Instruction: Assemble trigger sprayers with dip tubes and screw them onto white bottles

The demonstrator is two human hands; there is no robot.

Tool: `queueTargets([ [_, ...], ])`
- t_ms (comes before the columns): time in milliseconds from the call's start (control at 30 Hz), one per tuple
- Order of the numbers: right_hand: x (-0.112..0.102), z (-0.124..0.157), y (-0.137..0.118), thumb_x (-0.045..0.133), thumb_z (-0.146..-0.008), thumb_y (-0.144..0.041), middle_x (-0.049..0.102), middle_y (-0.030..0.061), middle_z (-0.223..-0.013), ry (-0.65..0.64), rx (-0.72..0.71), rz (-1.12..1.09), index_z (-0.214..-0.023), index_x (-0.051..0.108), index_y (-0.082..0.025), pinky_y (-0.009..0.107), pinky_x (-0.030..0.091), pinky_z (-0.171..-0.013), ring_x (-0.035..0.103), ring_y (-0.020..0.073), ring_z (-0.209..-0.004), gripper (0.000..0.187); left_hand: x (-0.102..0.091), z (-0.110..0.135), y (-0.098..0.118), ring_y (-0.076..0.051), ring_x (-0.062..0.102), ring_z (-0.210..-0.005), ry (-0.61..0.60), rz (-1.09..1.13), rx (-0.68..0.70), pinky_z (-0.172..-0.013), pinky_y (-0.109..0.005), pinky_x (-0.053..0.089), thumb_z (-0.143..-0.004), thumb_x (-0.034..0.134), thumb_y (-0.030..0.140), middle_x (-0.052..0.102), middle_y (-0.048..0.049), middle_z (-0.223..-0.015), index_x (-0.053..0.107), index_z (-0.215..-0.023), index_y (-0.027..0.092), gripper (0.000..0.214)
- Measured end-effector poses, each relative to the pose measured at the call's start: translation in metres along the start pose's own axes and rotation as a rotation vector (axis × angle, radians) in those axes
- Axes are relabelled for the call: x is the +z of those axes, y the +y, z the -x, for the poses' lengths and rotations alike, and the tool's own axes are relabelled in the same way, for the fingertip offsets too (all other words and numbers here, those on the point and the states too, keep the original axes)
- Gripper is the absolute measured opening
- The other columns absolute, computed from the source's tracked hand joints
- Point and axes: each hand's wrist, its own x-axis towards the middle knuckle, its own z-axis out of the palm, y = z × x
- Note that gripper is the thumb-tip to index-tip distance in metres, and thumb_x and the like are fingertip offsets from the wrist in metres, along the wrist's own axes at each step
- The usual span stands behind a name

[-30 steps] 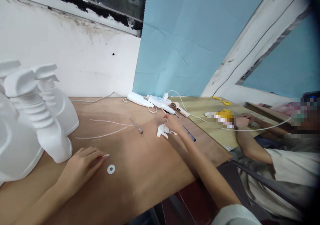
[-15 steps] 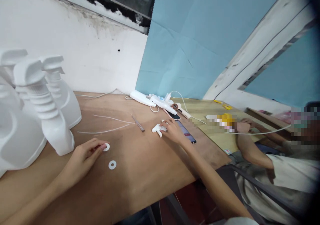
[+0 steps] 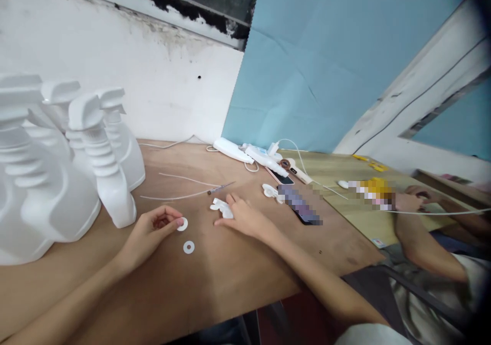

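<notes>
My left hand (image 3: 153, 230) rests on the wooden table (image 3: 215, 278) and pinches a small white ring (image 3: 182, 224) between thumb and fingertips. A second white ring (image 3: 188, 247) lies flat just in front of it. My right hand (image 3: 245, 220) lies on the table with fingers curled over a white spray-trigger part (image 3: 221, 208). Another white trigger part (image 3: 269, 190) sits farther right, beside a dark phone (image 3: 301, 208). Thin white tubes (image 3: 180, 196) and a small screwdriver (image 3: 220, 187) lie behind my hands.
Several white spray bottles (image 3: 57, 171) stand at the left. White devices and cables (image 3: 249, 155) lie along the wall. Another person's arm (image 3: 425, 232) rests on the adjoining lighter table (image 3: 345, 176) at the right, near yellow items (image 3: 374, 187).
My right hand has pulled back toward me, dragging a white trigger part along. My left hand has picked up one white ring. The view has shifted left.
</notes>
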Motion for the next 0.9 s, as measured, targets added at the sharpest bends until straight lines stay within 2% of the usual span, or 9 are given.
queueTargets([
  [133,0.004,0.009,-0.021,0.054,-0.074,-0.047,0.052,0.0093,-0.099,-0.053,-0.124,-0.061,-0.099,0.045,-0.017,0.031,0.037,-0.067,0.055,0.0246,-0.085,0.040,0.001,0.004,0.001,-0.010,0.049,-0.059,0.005,0.040,0.020,-0.051,-0.019,0.036,-0.071,0.061,0.039,0.056,0.0014,-0.066,0.055,-0.075,0.016,0.024],
  [233,0.011,0.008,-0.036,0.051,-0.077,-0.044,0.053,0.0076,-0.094,0.011,-0.186,-0.043,-0.096,0.047,-0.017,0.030,0.038,-0.065,0.056,0.0212,-0.078,0.033,0.003,0.005,0.001,-0.010,0.049,-0.060,0.014,0.017,0.059,-0.053,-0.019,0.036,-0.072,0.060,0.038,0.056,0.0016,-0.066,0.054,-0.073,0.016,0.023],
  [333,0.022,0.001,-0.054,0.049,-0.078,-0.043,0.055,0.0062,-0.084,0.091,-0.313,-0.073,-0.088,0.050,-0.016,0.028,0.038,-0.063,0.055,0.0180,-0.072,0.029,0.004,0.005,-0.001,-0.011,0.049,-0.063,0.003,-0.017,0.147,-0.058,-0.022,0.038,-0.075,0.058,0.037,0.057,0.0011,-0.067,0.053,-0.072,0.016,0.021],
  [467,0.038,-0.005,-0.071,0.049,-0.076,-0.040,0.056,0.0058,-0.074,0.217,-0.465,-0.135,-0.079,0.052,-0.015,0.028,0.041,-0.063,0.052,0.0177,-0.072,0.025,0.003,0.005,-0.001,-0.010,0.041,-0.057,0.036,-0.229,0.261,-0.054,-0.022,0.034,-0.077,0.054,0.036,0.048,0.0029,-0.061,0.056,-0.073,0.017,0.020],
  [633,0.048,-0.005,-0.075,0.047,-0.075,-0.036,0.053,0.0056,-0.067,0.369,-0.558,-0.135,-0.071,0.052,-0.014,0.028,0.042,-0.061,0.048,0.0177,-0.069,0.022,0.001,0.007,0.002,-0.010,0.041,-0.061,0.067,-0.431,0.361,-0.054,-0.022,0.034,-0.076,0.055,0.030,0.042,0.0014,-0.072,0.059,-0.071,0.019,0.013],
  [767,0.047,-0.006,-0.074,0.046,-0.075,-0.034,0.052,0.0059,-0.066,0.420,-0.571,-0.131,-0.070,0.052,-0.014,0.029,0.042,-0.060,0.046,0.0176,-0.068,0.021,-0.002,0.006,0.003,-0.014,0.046,-0.076,0.086,-0.514,0.350,-0.067,-0.026,0.039,-0.074,0.058,0.028,0.043,-0.0003,-0.079,0.058,-0.074,0.020,0.009],
  [900,0.045,-0.007,-0.072,0.045,-0.076,-0.032,0.053,0.0070,-0.071,0.413,-0.585,-0.158,-0.074,0.051,-0.014,0.029,0.042,-0.062,0.047,0.0177,-0.070,0.019,-0.003,0.004,0.003,-0.016,0.047,-0.084,-0.003,-0.507,0.433,-0.076,-0.029,0.038,-0.079,0.051,0.026,0.050,-0.0014,-0.083,0.053,-0.079,0.020,0.007],
])
